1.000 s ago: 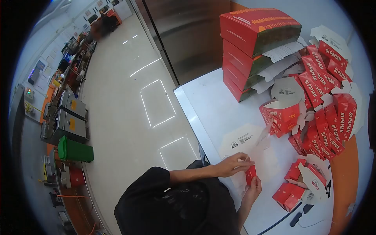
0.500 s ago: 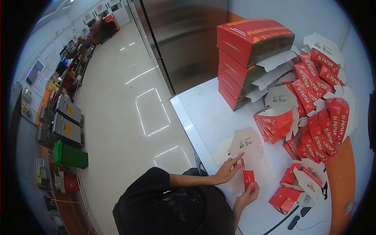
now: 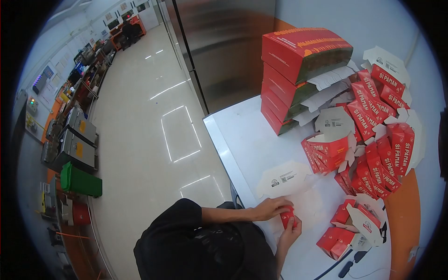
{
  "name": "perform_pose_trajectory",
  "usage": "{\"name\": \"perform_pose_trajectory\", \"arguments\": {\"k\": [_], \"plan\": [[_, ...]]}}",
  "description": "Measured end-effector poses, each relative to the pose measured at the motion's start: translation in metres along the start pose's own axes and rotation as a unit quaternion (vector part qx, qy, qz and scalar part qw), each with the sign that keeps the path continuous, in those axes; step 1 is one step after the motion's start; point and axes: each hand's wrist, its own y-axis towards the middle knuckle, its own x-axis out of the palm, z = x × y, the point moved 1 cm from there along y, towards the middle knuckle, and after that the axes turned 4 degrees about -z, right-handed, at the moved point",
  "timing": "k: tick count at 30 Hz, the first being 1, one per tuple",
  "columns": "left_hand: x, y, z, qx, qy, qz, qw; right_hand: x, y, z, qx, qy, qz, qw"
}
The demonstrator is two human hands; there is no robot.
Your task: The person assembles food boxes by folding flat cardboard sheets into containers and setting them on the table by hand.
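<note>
A partly folded carton lies on the white table (image 3: 238,140), its white printed flap (image 3: 287,178) spread out beyond my hands. My left hand (image 3: 272,208) has its fingers bent together on the upper edge of the carton's red panel (image 3: 285,216). From below, my right hand (image 3: 291,229) pinches the lower part of this red panel between thumb and fingers. The two hands are close together, and their fingers cover part of the panel. To their right is a small group of folded red cartons (image 3: 337,241) with a white lid flap.
Tall stacked red boxes (image 3: 287,56) stand at the table's back, beside a large pile of red cartons (image 3: 368,116). A black cable (image 3: 335,269) and a small black object (image 3: 346,269) lie near the front right. A distant person (image 3: 128,31) sits beyond the floor.
My left hand has drawn back from the white flap to the red panel, closing its fingers there. The carton's raised flap has moved leftward and lower. The camera view has shifted slightly.
</note>
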Motion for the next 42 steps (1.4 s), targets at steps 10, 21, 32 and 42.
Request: {"name": "perform_pose_trajectory", "arguments": {"k": [10,21,32,42], "plan": [[-0.016,0.005,0.012,0.115,0.026,0.027,0.993,0.005,0.001,-0.016,-0.024,0.009,-0.024,0.999],[-0.015,0.012,0.011,0.182,0.102,-0.034,0.977,0.007,0.001,-0.047,-0.04,-0.046,-0.057,0.997],[-0.045,0.01,0.006,-0.04,-0.075,0.019,0.996,-0.052,-0.023,-0.115,-0.129,-0.256,-0.146,0.947],[-0.013,0.0,0.03,0.001,-0.164,-0.006,0.986,-0.019,-0.011,-0.072,-0.275,-0.256,-0.023,0.927]]}}
